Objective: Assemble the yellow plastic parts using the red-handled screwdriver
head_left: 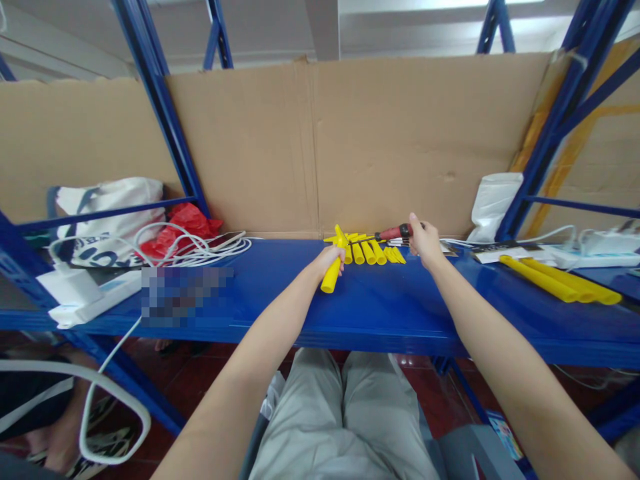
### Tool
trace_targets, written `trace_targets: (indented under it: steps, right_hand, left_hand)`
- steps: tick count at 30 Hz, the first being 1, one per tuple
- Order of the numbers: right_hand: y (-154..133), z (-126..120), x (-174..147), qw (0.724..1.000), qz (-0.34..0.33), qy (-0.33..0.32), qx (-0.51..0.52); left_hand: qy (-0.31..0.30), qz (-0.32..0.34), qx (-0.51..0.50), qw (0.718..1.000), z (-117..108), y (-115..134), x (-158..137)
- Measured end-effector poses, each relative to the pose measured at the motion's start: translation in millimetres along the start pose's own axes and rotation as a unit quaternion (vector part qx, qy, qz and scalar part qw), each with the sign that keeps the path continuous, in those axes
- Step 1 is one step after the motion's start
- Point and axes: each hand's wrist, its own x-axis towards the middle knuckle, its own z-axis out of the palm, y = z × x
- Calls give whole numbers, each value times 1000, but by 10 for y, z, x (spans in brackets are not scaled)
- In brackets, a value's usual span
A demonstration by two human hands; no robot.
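My left hand (334, 259) is closed around a yellow tube-shaped piece (330, 277) with a narrow upper end, tilted above the blue shelf (280, 293). My right hand (424, 239) grips a red and black screwdriver (393, 233) at its dark rear end. Its thin dark shaft points left toward the upper part of the yellow piece. Whether the tip touches it, I cannot tell. Just behind, several yellow tubes (369, 253) lie in a row on the shelf. Small yellow pointed pieces (395, 255) lie at the right end of that row.
A cardboard panel (250, 147) stands behind the shelf. On the left are a power strip (100, 297), coiled white cables (215, 247), a red plastic bag (187, 223) and a tote bag (110, 200). Long yellow tubes (550, 280) and a white pouch (493, 207) are at the right.
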Motion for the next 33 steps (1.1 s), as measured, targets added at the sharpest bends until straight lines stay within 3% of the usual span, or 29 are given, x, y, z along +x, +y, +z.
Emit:
trace_targets:
  steps: [8, 13, 20, 33]
  right_hand:
    - [-25, 16, 0, 998, 8, -10, 61]
    - [-19, 2, -23, 999, -8, -12, 38]
    - [-118, 6, -83, 997, 45, -15, 57]
    - [-116, 20, -41, 995, 68, 24, 71]
  left_hand:
    - [-5, 9, -4, 1000, 2, -31, 69]
    - [-10, 15, -4, 1000, -2, -43, 64]
    - [-19, 22, -7, 1000, -3, -49, 70]
    - [-13, 30, -10, 999, -15, -54, 80]
